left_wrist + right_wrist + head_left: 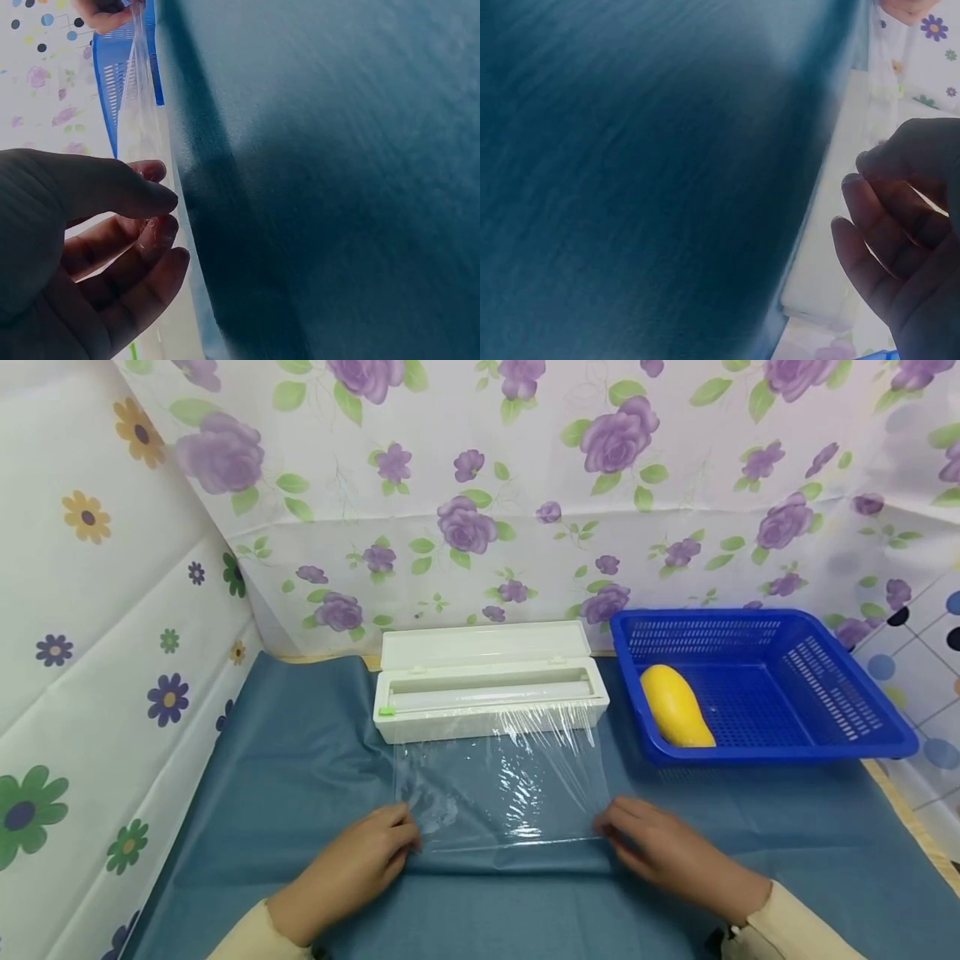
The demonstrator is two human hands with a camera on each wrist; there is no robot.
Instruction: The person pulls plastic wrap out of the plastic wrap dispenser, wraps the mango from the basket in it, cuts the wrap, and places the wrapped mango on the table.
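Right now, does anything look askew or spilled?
No spill shows. The film is creased toward the right hand, so it looks unevenly stretched; the cloth is rumpled left of the box.

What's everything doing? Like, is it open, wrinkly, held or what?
White box: lid open
Film roll: inside the box
Clear film: stretching from box to hands
Left hand: pinching film's left corner
Right hand: pinching film's right corner
Blue basket: upright, lidless
Yellow fruit: lying in the basket
Blue cloth: spread out, wrinkled

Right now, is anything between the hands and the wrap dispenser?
Only the clear plastic wrap, stretched from the wrap dispenser to the left hand and right hand; the blue basket sits off to the right.
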